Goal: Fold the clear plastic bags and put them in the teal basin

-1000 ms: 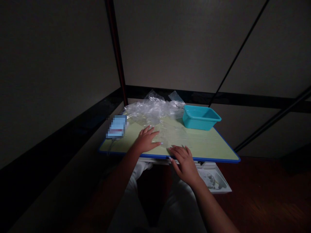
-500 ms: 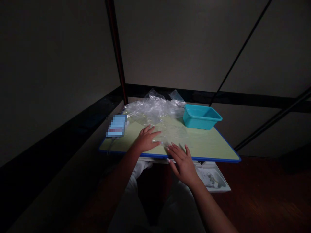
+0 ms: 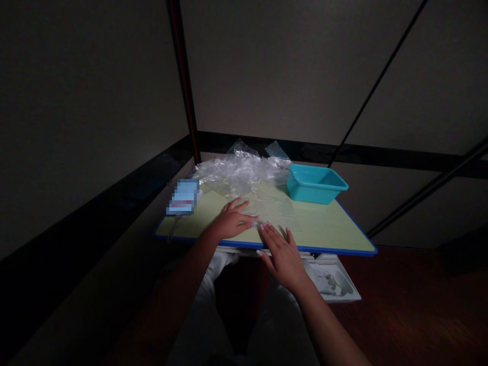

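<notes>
A clear plastic bag [image 3: 276, 209] lies flat on the yellow-green tabletop in front of me, hard to make out against the surface. My left hand [image 3: 232, 222] rests with spread fingers at its left side. By the bag's near edge, my right hand [image 3: 281, 254] has its fingers stretched out, the thumb over the table's front edge. Both hands hold nothing that I can see. Beyond them spreads a crumpled heap of clear plastic bags [image 3: 244, 168].
A turquoise plastic basin [image 3: 314, 193] stands at the back right of the blue-edged table [image 3: 339, 236]. At the left lies a blurred-out bluish device [image 3: 183, 197] with a cable. Below the table's right side is a white tray [image 3: 353, 292] holding small items. Walls close in behind and left.
My right hand has shifted slightly left, closer to my left hand. My left fingers have moved a little, the thumb and forefinger reaching further right. The basin and the heap stay in place.
</notes>
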Available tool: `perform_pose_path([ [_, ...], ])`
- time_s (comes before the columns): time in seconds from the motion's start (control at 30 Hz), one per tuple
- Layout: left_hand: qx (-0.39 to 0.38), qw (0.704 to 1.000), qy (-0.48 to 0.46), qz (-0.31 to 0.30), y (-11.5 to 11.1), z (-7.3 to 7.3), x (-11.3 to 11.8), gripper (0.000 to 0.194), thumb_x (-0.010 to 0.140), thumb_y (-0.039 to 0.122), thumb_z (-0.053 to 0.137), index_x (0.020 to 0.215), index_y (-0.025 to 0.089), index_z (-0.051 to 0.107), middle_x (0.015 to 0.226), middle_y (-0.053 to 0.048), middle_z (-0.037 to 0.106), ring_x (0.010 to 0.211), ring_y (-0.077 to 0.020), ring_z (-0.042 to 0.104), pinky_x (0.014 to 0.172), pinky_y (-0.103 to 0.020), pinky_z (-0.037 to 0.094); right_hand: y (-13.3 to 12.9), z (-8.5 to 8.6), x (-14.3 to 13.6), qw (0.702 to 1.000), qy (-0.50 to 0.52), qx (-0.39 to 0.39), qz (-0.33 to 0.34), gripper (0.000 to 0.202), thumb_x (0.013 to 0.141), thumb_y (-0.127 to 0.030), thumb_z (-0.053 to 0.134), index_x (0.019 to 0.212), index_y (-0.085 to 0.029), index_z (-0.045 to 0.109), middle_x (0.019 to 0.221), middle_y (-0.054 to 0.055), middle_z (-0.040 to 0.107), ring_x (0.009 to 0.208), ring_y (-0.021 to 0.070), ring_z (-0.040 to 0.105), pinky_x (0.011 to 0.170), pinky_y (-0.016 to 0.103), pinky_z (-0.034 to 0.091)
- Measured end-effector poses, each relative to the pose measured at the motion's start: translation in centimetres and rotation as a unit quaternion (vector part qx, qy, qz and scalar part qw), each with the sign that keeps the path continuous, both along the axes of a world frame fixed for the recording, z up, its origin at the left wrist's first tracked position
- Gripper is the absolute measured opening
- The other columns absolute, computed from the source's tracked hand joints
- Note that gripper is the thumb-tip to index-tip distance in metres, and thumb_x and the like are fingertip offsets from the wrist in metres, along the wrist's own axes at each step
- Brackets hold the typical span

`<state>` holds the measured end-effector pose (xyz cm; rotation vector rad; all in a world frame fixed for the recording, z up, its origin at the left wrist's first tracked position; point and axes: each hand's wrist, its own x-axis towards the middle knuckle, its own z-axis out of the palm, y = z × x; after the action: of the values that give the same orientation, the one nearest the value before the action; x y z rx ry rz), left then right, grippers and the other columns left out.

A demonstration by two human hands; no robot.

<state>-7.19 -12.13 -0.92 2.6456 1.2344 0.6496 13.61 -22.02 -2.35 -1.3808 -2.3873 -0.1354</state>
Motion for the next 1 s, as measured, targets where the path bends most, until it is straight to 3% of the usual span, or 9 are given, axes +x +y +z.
perform_pose_path([
  [0.5, 0.019, 0.998, -0.015, 0.057, 0.1, -0.2, 0.2, 0.036, 0.087, 0.048, 0.049, 0.121, 0.037, 0.058, 0.143, 0.000, 0.040, 0.137, -0.0276, 0.021, 0.109, -0.050, 0.021, 0.2, 0.4, -0.2, 1.000, 0.016, 0.003, -0.010, 0.053, 0.093, -0.035, 0.037, 0.144, -0.022, 0.026, 0.146, 0.008, 0.034, 0.135, 0.0224, 0.030, 0.110, 0.057, 0.008],
  [0.77, 0.064, 0.987, -0.084, 0.124, 0.9, -0.3, -0.4, 0.032, 0.092, 0.039, 0.041, 0.113, 0.030, 0.064, 0.131, -0.001, 0.054, 0.132, -0.0227, 0.031, 0.109, -0.046, 0.024, 1.9, 0.8, -1.5, 1.000, -0.002, -0.014, -0.003, 0.060, 0.092, -0.046, 0.038, 0.145, -0.022, 0.023, 0.146, 0.011, 0.032, 0.135, 0.0241, 0.028, 0.109, 0.058, 0.005],
  [1.0, 0.082, 0.972, -0.198, 0.093, 1.4, -0.1, -0.7, 0.036, 0.094, 0.036, 0.036, 0.105, 0.025, 0.068, 0.117, -0.004, 0.063, 0.120, -0.0191, 0.046, 0.106, -0.039, 0.033, 2.0, 0.6, -1.4, 0.999, -0.019, -0.031, 0.011, 0.067, 0.089, -0.056, 0.037, 0.145, -0.021, 0.023, 0.146, 0.011, 0.032, 0.135, 0.0249, 0.028, 0.109, 0.058, 0.007],
])
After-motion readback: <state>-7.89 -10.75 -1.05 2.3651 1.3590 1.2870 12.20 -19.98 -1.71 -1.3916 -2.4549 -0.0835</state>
